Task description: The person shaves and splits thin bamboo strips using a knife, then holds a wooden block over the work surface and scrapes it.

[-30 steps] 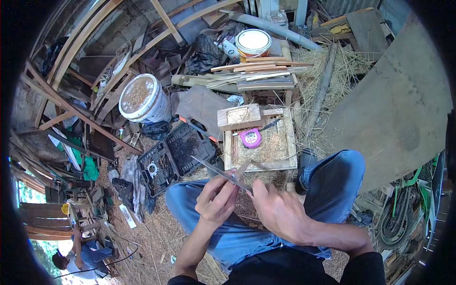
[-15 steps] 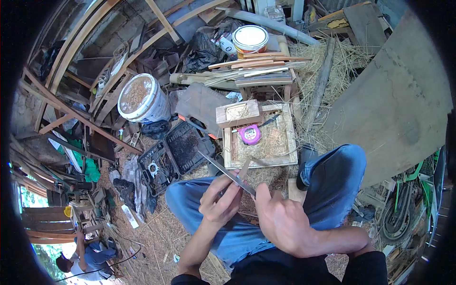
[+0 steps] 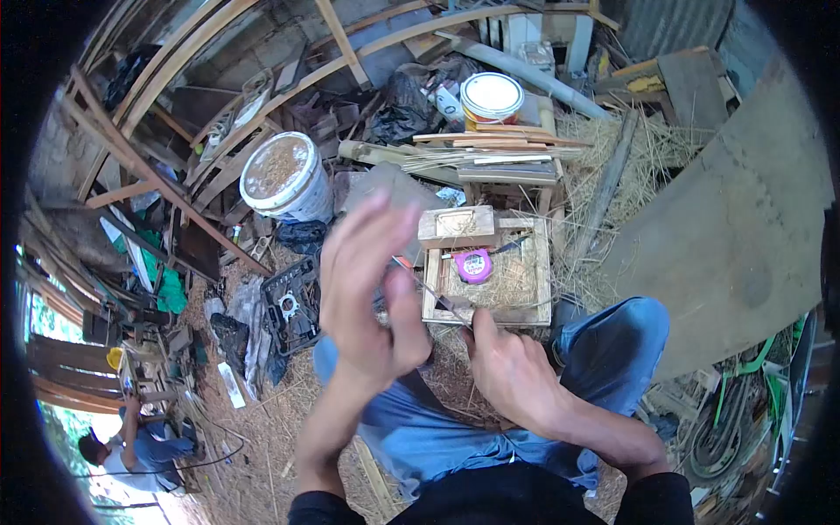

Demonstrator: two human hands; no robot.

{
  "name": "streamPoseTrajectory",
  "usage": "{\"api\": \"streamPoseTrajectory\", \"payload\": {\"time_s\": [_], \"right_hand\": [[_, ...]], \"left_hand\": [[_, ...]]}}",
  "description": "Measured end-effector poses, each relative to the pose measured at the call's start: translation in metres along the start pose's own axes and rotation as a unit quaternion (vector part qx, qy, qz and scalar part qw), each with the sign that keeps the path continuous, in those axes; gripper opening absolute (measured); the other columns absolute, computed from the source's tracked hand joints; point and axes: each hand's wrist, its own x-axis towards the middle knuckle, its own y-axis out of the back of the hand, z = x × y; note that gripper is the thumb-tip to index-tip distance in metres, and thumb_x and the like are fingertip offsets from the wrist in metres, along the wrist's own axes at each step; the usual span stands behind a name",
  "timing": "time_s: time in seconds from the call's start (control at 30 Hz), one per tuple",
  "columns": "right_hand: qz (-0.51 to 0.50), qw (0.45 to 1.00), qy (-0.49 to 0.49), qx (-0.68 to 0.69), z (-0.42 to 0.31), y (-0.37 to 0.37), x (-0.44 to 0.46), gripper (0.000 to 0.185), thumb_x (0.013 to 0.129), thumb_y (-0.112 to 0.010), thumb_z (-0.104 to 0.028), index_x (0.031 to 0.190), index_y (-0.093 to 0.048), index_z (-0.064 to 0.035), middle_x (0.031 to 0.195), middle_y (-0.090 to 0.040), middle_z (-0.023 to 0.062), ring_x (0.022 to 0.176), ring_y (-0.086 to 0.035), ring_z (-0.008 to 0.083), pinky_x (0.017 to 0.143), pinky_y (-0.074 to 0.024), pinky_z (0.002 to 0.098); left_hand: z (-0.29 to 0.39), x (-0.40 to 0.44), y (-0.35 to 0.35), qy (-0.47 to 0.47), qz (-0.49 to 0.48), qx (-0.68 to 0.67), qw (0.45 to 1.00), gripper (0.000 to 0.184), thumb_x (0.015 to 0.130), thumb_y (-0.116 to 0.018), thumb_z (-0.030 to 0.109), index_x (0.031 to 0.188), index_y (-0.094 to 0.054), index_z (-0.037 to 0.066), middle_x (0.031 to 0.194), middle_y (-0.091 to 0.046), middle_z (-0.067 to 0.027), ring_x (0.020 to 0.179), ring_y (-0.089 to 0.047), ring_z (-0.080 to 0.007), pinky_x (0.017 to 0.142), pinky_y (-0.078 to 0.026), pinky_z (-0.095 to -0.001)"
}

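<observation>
My left hand [image 3: 363,293] is raised, blurred by motion, its fingers stretched up and apart from the thumb, with nothing seen in it. Lower right of it, my right hand [image 3: 516,372] is closed round a knife [image 3: 453,308], whose thin blade points up and left. Part of the blade passes behind or beside my left hand. Beyond the knife, a wooden frame [image 3: 544,284] holds a pink tape measure [image 3: 473,266] and straw. A hollowed wooden block [image 3: 457,229] rests on the frame's upper left part.
A white bucket [image 3: 302,188] and a partly hidden tool case [image 3: 293,306] stand at left. Wood strips lie on a small bench [image 3: 507,171] beneath a paint can [image 3: 492,98]. A large board [image 3: 726,219] leans at right. Another person [image 3: 144,455] sits at lower left.
My left hand has let go of the blade and the thin wooden piece beside it, rising with its fingers spread. My right hand still holds the knife. The view has shifted slightly.
</observation>
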Motion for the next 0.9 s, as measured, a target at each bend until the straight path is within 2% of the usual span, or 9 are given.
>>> {"api": "streamPoseTrajectory", "payload": {"time_s": [0.1,0.17,0.27,0.5,0.63,0.7,0.77,0.83,0.9], "right_hand": [[0.019,0.999,0.045,-0.003,0.002,-0.006,0.01,0.02,0.092,-0.05,-0.014,0.094,-0.041,0.0039,0.058,-0.057,0.025,0.055,-0.058,0.045,0.05,-0.0462,0.053],[0.034,0.998,0.044,0.028,0.003,-0.003,0.016,0.023,0.092,-0.048,-0.014,0.099,-0.041,0.007,0.059,-0.056,0.0273,0.056,-0.058,0.0464,0.052,-0.0456,0.0548],[-0.001,0.999,0.034,0.02,0.0,0.009,0.025,0.025,0.093,-0.048,-0.014,0.1,-0.041,0.0094,0.059,-0.055,0.0283,0.056,-0.057,0.047,0.052,-0.0449,0.0551],[-0.012,0.999,0.03,0.002,0.012,0.014,0.035,0.021,0.093,-0.045,-0.015,0.101,-0.045,0.005,0.062,-0.056,0.0309,0.064,-0.059,0.049,0.055,-0.0461,0.057],[-0.008,0.996,0.076,0.042,0.021,0.019,0.042,0.022,0.092,-0.045,-0.013,0.103,-0.045,0.0055,0.066,-0.057,0.0301,0.064,-0.059,0.0495,0.057,-0.0464,0.0566],[-0.03,0.996,0.071,0.052,0.023,0.017,0.044,0.022,0.091,-0.046,-0.012,0.103,-0.045,0.0056,0.067,-0.058,0.0293,0.064,-0.058,0.0495,0.058,-0.0467,0.0563],[0.058,0.991,0.114,0.033,0.029,0.012,0.044,0.016,0.089,-0.051,-0.009,0.091,-0.05,0.0064,0.061,-0.055,0.0283,0.057,-0.057,0.0466,0.051,-0.044,0.0523],[0.053,0.991,0.119,0.037,0.032,0.011,0.048,0.016,0.088,-0.05,-0.008,0.092,-0.05,0.0069,0.06,-0.055,0.0281,0.057,-0.057,0.0464,0.051,-0.0444,0.0516],[0.049,0.99,0.12,0.046,0.031,0.007,0.049,0.016,0.087,-0.05,-0.007,0.093,-0.05,0.0074,0.06,-0.054,0.0278,0.058,-0.057,0.0462,0.051,-0.0449,0.0509]], "left_hand": [[-0.008,0.047,-0.008,-0.05,-0.065,0.082,0.993,0.037,0.087,-0.051,0.01,0.122,-0.049,-0.003,0.116,-0.06,-0.0164,0.117,-0.051,-0.0363,0.103,-0.033,-0.0484],[-0.012,0.05,-0.025,-0.033,-0.175,0.135,0.975,0.048,0.094,-0.047,0.027,0.131,-0.042,-0.003,0.129,-0.052,-0.0175,0.128,-0.04,-0.0362,0.109,-0.022,-0.0496],[-0.032,0.027,-0.047,0.036,-0.211,0.108,0.971,0.06,0.096,-0.04,0.039,0.137,-0.033,-0.003,0.139,-0.041,-0.0192,0.134,-0.03,-0.0371,0.112,-0.017,-0.0499],[-0.001,0.078,-0.022,-0.036,-0.184,0.093,0.978,0.063,0.097,-0.035,0.038,0.143,-0.021,-0.002,0.145,-0.033,-0.0193,0.137,-0.027,-0.0341,0.112,-0.014,-0.0499],[-0.026,0.034,-0.061,0.037,-0.283,0.117,0.951,0.062,0.098,-0.033,0.038,0.145,-0.018,-0.001,0.147,-0.03,-0.0175,0.139,-0.023,-0.0316,0.114,-0.008,-0.0488],[-0.025,0.046,-0.055,0.095,-0.255,0.034,0.962,0.062,0.098,-0.032,0.037,0.145,-0.018,-0.001,0.148,-0.028,-0.0179,0.14,-0.022,-0.0316,0.114,-0.006,-0.0486],[-0.003,0.075,-0.035,0.031,-0.209,0.061,0.975,0.061,0.099,-0.024,0.038,0.146,-0.013,0.001,0.151,-0.023,-0.0158,0.141,-0.017,-0.0284,0.115,-0.002,-0.0443],[-0.006,0.07,-0.039,-0.009,-0.2,0.083,0.976,0.061,0.099,-0.022,0.038,0.146,-0.013,0.0,0.151,-0.023,-0.0158,0.141,-0.017,-0.0286,0.116,-0.003,-0.0431],[-0.026,0.034,-0.068,0.112,-0.419,0.085,0.897,0.062,0.099,-0.022,0.039,0.145,-0.013,-0.001,0.151,-0.023,-0.0156,0.141,-0.016,-0.0283,0.116,-0.003,-0.0433]]}}
